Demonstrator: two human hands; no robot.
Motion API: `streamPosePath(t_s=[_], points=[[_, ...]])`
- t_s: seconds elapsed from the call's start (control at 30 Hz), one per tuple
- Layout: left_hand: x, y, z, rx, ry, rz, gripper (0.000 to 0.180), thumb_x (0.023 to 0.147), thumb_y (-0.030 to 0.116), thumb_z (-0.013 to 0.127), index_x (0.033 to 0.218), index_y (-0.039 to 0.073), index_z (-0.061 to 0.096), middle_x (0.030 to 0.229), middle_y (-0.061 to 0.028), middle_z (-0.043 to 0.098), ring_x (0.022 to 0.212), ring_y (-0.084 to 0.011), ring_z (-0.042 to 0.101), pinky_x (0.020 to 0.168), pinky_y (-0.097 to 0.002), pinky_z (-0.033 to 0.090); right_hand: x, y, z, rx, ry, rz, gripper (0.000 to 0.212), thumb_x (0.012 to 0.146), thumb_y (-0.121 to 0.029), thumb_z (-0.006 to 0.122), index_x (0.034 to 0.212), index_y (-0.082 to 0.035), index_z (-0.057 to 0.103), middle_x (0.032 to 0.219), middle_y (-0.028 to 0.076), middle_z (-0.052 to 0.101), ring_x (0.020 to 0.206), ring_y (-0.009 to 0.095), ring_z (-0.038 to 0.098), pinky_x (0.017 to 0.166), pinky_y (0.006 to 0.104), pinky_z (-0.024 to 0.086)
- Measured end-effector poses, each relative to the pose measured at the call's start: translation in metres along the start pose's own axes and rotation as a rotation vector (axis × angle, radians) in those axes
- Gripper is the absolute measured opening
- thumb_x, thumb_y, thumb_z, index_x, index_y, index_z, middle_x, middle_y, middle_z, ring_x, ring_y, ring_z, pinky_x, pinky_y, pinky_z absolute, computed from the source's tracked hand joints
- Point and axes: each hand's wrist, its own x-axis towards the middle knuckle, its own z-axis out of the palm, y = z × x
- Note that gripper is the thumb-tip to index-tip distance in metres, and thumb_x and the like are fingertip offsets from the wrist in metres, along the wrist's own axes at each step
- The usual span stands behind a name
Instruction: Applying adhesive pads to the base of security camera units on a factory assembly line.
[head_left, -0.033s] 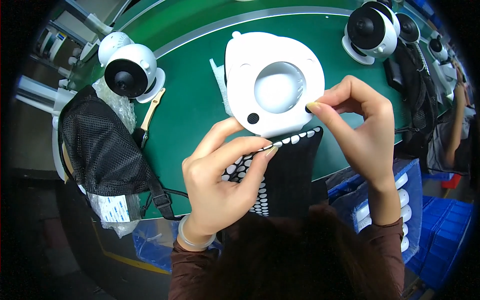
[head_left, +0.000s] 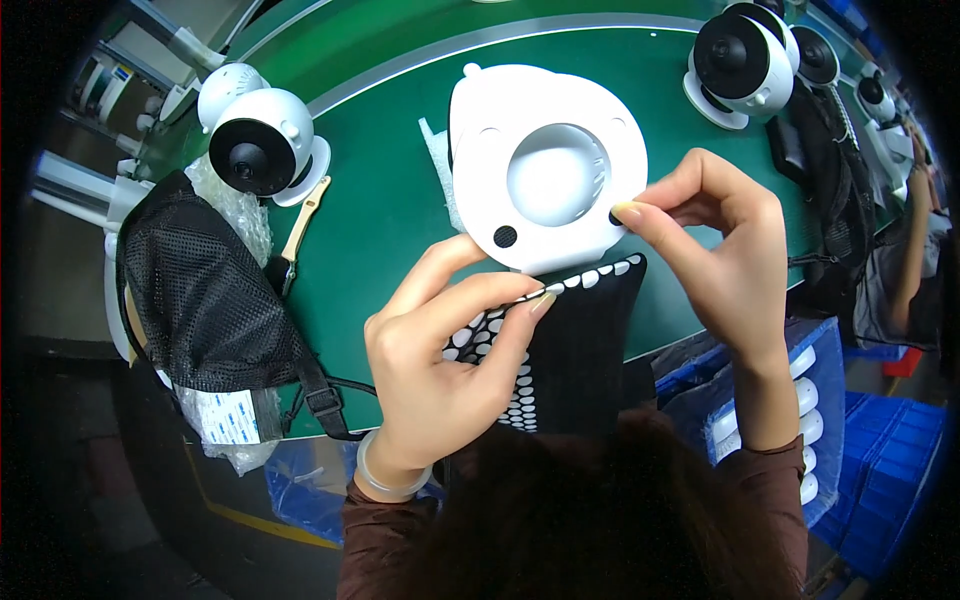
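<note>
A white rounded device point(head_left: 490, 170) with a large circular recess lies on the green table in front of me. One black round pad point(head_left: 505, 237) sits flat on its lower left. At its lower right, my right hand point(head_left: 715, 240) pinches a second black round pad point(head_left: 616, 216) between thumb and fingertip, against the white surface. Between the thumb and fingers of my left hand point(head_left: 445, 350) is the edge of a black sheet point(head_left: 585, 350) with rows of white dots; the index finger rests by the device's lower edge. The sheet hangs toward me, its lower end hidden.
White ball-shaped cameras point(head_left: 262, 140) stand at left, near a wooden-handled brush point(head_left: 305, 225) and a black mesh bag point(head_left: 205, 290). More such cameras point(head_left: 740, 60) are at far right. Blue crates point(head_left: 890, 480) and a lined bin point(head_left: 830, 440) of white parts sit below the table's right edge.
</note>
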Motion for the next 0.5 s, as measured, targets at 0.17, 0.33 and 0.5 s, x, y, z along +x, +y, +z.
streamPosePath(t_s=[0.17,0.33,0.5], points=[[-0.005,0.007,-0.009,-0.034,0.052,-0.072,0.012,0.061,-0.005,0.068,0.073,-0.001,0.065,0.092,-0.0156,0.06,0.073,-0.0173,0.062,0.063,-0.0252,0.048,-0.009,0.007,-0.007,0.088,0.19,0.016,0.016,0.085,-0.005,0.05,0.099,0.001,0.048,0.073,0.01,0.063,0.072,0.014,0.061,0.067,0.0231,0.046],[-0.013,0.015,-0.021,-0.169,-0.039,-0.18,0.018,0.06,-0.007,0.069,0.077,-0.002,0.066,0.078,-0.0119,0.062,0.065,-0.0136,0.059,0.059,-0.0218,0.046,-0.034,-0.013,-0.003,0.017,-0.091,-0.186,0.024,0.063,-0.004,0.068,0.085,0.002,0.06,0.08,0.01,0.063,0.072,0.019,0.061,0.065,0.0249,0.046],[-0.009,0.014,-0.019,-0.361,-0.036,-0.274,0.027,0.056,-0.009,0.069,0.082,-0.003,0.064,0.072,-0.0089,0.063,0.066,-0.0116,0.059,0.057,-0.0194,0.044,-0.037,-0.002,-0.006,0.0,-0.147,-0.239,0.016,0.064,-0.003,0.069,0.078,-0.001,0.061,0.069,0.01,0.061,0.061,0.023,0.06,0.052,0.0277,0.045]])
